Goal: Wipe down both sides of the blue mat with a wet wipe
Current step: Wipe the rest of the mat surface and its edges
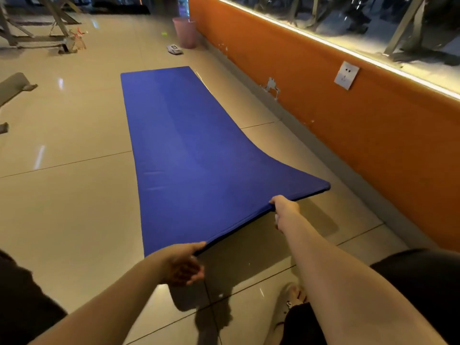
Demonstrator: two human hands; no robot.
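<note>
A long blue mat lies on the tiled floor and runs away from me alongside the orange wall. Its near end is lifted off the floor, higher at the right corner. My left hand pinches the near edge at the left corner, thumb on top. My right hand grips the same near edge further right, fingers curled under it. A small white packet, perhaps the wet wipes, lies on the floor beyond the mat's far end. No wipe is in either hand.
A pink bin stands by the orange wall past the mat. Metal frames and a grey padded bench are to the left. A wall socket is on the right. My foot is on the tiles.
</note>
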